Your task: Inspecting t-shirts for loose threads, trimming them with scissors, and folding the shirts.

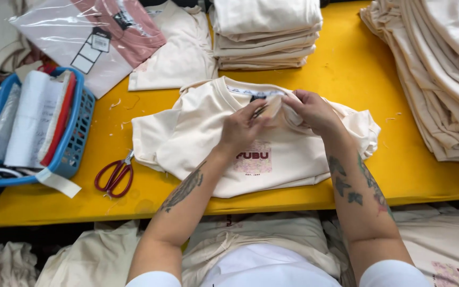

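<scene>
A bright yellow desk (346,69) fills the view at a garment workstation, seen from above the worker's tattooed forearms. Both hands meet at the neckline of a cream T-shirt (187,138) spread flat on the desk just in front of the person. The left hand (241,129) pinches the fabric below the collar, fingers closed on the cloth and on a thin dark item that is too small to identify. The right hand (312,110) grips a bunched fold of the same shirt beside the neck opening, fingers curled tight around it. A pink printed graphic (254,158) shows on the shirt's chest, just below the left hand.

Left of the hands, near the desk's front edge, lie red-handled scissors (115,176). Farther left sits a blue plastic basket (78,133) holding folded papers and cloth. Beyond the hands, a folded stack of cream shirts (265,34) stands at the far side, with a single flat cream shirt (176,53) beside it and a pink garment in a clear plastic bag (96,37) to its left. Well to the right, a tall leaning pile of cream shirts (442,74) covers the desk's corner. More cream fabric (96,255) hangs below the desk's edge.
</scene>
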